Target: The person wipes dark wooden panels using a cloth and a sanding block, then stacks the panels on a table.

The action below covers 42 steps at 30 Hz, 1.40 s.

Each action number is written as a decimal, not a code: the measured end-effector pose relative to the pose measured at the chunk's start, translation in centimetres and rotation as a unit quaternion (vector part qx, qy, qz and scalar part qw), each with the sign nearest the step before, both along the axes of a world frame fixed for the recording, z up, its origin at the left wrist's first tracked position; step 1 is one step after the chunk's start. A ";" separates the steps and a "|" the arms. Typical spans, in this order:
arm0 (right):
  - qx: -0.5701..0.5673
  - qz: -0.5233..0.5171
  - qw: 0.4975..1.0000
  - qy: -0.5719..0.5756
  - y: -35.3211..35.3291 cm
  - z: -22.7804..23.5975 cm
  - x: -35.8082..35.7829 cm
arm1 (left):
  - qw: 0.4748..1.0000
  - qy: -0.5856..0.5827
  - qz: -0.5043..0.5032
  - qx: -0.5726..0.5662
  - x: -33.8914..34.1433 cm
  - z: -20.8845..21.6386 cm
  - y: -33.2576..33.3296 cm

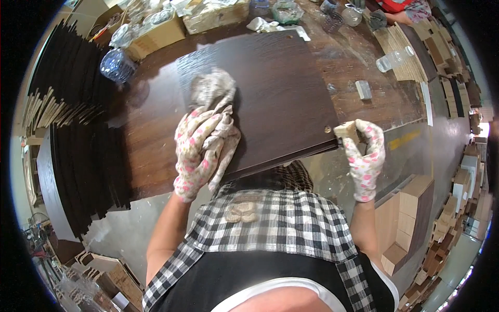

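Observation:
A dark brown wood-grain panel lies on the worktable, its near edge toward my body. My left hand, in a white glove with pink flowers, is closed on a crumpled, stained rag that rests on the panel's left part. In a matching glove, my right hand pinches a small tan block between thumb and fingers. That block is at the panel's near right corner, beside a small round hole; whether it touches the edge I cannot tell.
A grey block and a clear plastic bottle are to the right. Dark panels are stacked at the left. A blue-tinted plastic jug stands near a cardboard box. Another person's arm shows at far right.

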State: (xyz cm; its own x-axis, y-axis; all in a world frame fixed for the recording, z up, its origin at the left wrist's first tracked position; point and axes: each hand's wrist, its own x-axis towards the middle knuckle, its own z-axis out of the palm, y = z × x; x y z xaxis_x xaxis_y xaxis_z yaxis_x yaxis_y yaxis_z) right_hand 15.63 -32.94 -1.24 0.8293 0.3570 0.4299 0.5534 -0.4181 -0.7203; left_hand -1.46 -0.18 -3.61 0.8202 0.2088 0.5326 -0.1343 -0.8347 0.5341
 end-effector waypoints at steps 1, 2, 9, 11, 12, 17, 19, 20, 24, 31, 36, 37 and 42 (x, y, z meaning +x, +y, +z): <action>-0.011 -0.002 1.000 -0.024 0.8 -0.5 -1.1 | 0.999 -0.037 -0.016 -0.002 -0.1 -0.6 0.4; -0.076 -0.009 0.988 -0.134 1.5 -1.1 -2.0 | 0.991 -0.055 -0.003 -0.124 -0.8 -0.9 0.1; 0.003 0.248 0.964 -0.094 10.7 -2.2 -8.1 | 0.910 -0.147 0.145 -0.359 -5.4 -1.0 2.7; -0.046 0.364 0.926 -0.095 13.5 -2.0 -9.7 | 0.940 -0.121 0.187 -0.258 -6.3 -1.0 3.7; -0.013 0.378 0.920 -0.102 14.9 -1.5 -10.3 | 0.940 -0.111 0.198 -0.253 -6.9 -1.0 3.8; 0.007 0.332 0.931 -0.154 15.8 -0.6 -10.4 | 0.931 -0.105 0.201 -0.287 -9.3 -2.9 4.0; -0.046 0.274 0.945 -0.170 13.9 -0.8 -9.7 | 0.969 -0.044 0.232 -0.067 -9.5 -2.8 3.6; -0.031 0.239 0.956 -0.169 12.8 -1.0 -9.2 | 0.971 -0.039 0.224 -0.074 -9.5 -3.5 3.7; -0.065 0.092 0.983 -0.142 6.2 -0.6 -5.4 | 0.969 -0.031 0.204 -0.134 -9.6 -5.9 3.8; 0.001 -0.152 0.987 -0.045 -0.4 -1.5 -1.3 | 0.980 -0.016 0.178 -0.086 -7.7 -5.5 3.9; -0.056 -0.108 0.986 -0.113 -0.6 -2.2 -1.1 | 0.953 -0.055 0.161 -0.252 -6.7 -6.4 3.6; -0.035 -0.155 0.985 -0.073 -1.3 -2.3 -0.4 | 0.939 -0.068 0.157 -0.298 -6.6 -6.5 3.5; -0.088 -0.019 0.985 -0.147 1.7 -1.0 -2.3 | 0.935 -0.080 0.175 -0.299 -7.1 -7.2 3.5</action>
State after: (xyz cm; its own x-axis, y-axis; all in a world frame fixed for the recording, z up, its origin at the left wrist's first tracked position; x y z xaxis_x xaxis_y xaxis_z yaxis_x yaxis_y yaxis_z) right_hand 13.37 -31.24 -2.23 0.6930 0.4180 0.5874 0.7083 -0.5467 -0.4466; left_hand -8.58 3.36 -10.86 0.5660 0.7492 0.3441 -0.0264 -0.4007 0.9158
